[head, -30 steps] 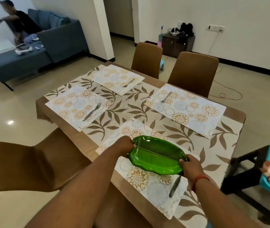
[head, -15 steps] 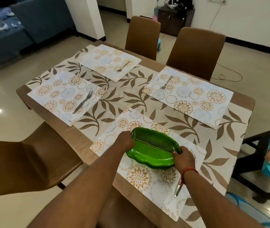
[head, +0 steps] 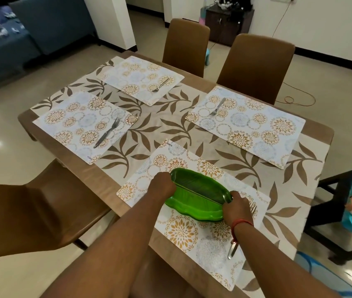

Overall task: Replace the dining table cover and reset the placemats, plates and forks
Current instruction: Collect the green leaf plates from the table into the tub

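hands first: we see our left hand point(head: 162, 187) curled round one end of the green leaf-shaped plate point(head: 198, 195) and our right hand point(head: 236, 208) gripping the other end. plate sits over the near placemat point(head: 192, 231), its near edge low on it. beside the plate, under our right wrist, lies a fork point(head: 233, 251). beyond the plate, three more placemats on the leaf-print table cover point(head: 160, 127) each carry a fork.

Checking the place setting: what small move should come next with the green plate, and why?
Probably release it: both hands, left and right, grip the plate, which seems to sit on the near placemat beside its fork.
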